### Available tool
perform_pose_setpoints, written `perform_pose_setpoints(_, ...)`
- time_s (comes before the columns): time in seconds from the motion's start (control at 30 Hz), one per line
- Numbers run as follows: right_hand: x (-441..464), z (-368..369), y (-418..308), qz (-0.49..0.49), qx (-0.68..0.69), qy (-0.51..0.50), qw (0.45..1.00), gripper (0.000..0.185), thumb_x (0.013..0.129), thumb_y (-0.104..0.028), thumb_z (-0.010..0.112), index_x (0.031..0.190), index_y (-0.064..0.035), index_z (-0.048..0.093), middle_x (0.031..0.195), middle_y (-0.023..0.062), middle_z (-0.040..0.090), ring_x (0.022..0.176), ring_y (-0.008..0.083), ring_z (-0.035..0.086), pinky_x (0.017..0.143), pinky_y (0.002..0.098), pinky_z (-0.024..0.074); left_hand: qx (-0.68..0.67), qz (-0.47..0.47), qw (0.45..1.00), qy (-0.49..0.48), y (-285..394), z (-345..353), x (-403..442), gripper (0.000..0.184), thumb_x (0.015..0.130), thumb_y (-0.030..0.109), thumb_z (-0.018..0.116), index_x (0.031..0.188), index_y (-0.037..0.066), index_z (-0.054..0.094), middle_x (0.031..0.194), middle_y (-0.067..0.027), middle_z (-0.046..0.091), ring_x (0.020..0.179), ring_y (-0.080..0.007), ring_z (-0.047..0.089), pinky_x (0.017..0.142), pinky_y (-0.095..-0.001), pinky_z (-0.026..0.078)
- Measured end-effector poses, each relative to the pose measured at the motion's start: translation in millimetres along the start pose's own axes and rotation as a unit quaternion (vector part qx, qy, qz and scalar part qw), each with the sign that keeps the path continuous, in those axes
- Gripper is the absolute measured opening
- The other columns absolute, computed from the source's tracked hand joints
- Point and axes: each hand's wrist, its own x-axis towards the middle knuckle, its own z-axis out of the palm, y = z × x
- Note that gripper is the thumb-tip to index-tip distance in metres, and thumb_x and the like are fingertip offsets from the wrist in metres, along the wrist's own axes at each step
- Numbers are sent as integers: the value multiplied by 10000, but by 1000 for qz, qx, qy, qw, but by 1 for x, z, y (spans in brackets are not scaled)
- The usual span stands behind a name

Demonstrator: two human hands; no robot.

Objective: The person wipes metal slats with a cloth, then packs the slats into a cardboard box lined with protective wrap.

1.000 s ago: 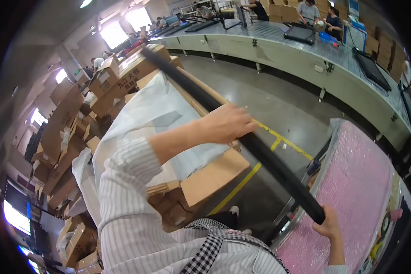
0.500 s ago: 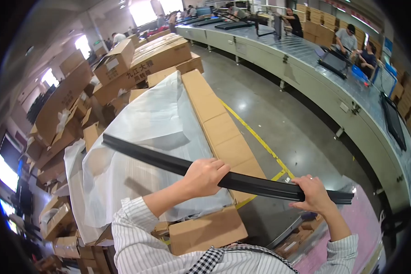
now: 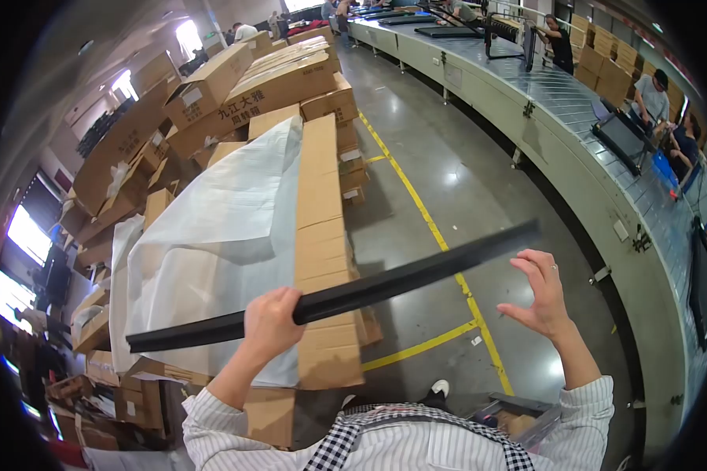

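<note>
A long black strip, like a plastic or rubber profile [image 3: 385,287], stretches across the view, its right end higher than its left. My left hand [image 3: 273,320] is wrapped round it left of its middle. Near the strip's right end, my right hand [image 3: 540,294] is apart from it, with thumb and fingers spread. The strip's left part passes over a white translucent sheet [image 3: 212,228], which lies on a large flat cardboard box [image 3: 322,212].
Cardboard boxes [image 3: 251,102] are heaped on the left. A long conveyor [image 3: 526,118] carrying black panels [image 3: 617,141] curves along the right, where co-workers [image 3: 650,98] stand. Yellow tape [image 3: 416,204] marks the grey floor between. A low cart [image 3: 518,416] with cardboard is by my body.
My right hand has let go of the strip and opened. The strip has swung so its right end rises and its left end drops. My view has turned to the left.
</note>
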Motion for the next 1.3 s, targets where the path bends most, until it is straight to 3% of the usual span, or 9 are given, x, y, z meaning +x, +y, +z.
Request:
perform_pose_setpoints(0.23,50,18,127,44,69,43,996,402,669,-78,758,1029,-42,584,1147,114,498,1040,293,519,870,353,447,24,-188,980,66,10,13,29,244,649,82,729,863,44,619,788,-139,635,748,-352,629,642,-395,494)
perform_pose_setpoints(0.5,191,115,200,0,142,-70,987,290,730,-91,732,983,-60,593,1115,85,497,1018,241,531,811,325,465,49,-370,919,124,-39,52,51,272,655,85,755,884,15,627,771,-161,644,716,-321,640,656,-351,497)
perform_pose_setpoints(0.77,408,222,264,-7,175,-183,968,286,748,-170,730,982,-49,617,1048,109,536,948,263,580,839,361,484,-29,-477,849,226,-134,73,109,281,669,71,760,898,-7,617,698,-132,608,631,-244,602,634,-322,478)
perform_pose_setpoints(1.0,571,343,211,-129,206,-230,942,328,753,-206,726,1009,-38,608,1050,128,544,945,274,597,846,375,501,97,-524,807,256,-143,23,108,267,691,57,729,912,-14,596,693,-139,576,621,-244,559,629,-343,453)
perform_pose_setpoints(1.07,607,394,194,-194,194,-223,936,360,758,-209,724,1039,-31,587,1055,128,530,921,273,591,831,370,502,117,-560,785,239,-133,15,88,290,676,68,745,915,-7,599,734,-173,598,670,-342,597,644,-393,465)
perform_pose_setpoints(1.1,623,423,185,-230,173,-206,935,372,762,-196,724,1059,-33,570,1051,121,518,877,259,589,808,356,503,138,-575,768,246,-123,12,88,281,660,60,733,901,2,601,724,-166,581,665,-348,585,633,-396,458)
perform_pose_setpoints(1.2,665,483,146,-255,209,-215,919,453,749,-249,740,1092,-21,550,1071,149,510,983,305,564,844,386,496,183,-620,724,242,-94,8,73,290,653,76,742,864,-8,561,689,-146,505,637,-310,507,613,-367,414)
perform_pose_setpoints(1.27,686,518,118,-284,135,-180,932,604,713,-319,776,1181,-40,513,1153,164,500,1116,344,503,888,424,479,306,-645,687,133,-63,-8,111,284,798,236,752,940,-2,690,735,-147,660,709,-288,650,629,-393,503)
perform_pose_setpoints(1.3,696,534,105,-289,139,-180,930,604,713,-319,776,1181,-40,513,1153,164,500,1116,344,503,888,424,479,309,-649,683,133,-60,-8,115,284,798,236,752,940,-2,690,735,-147,660,709,-288,650,629,-393,503)
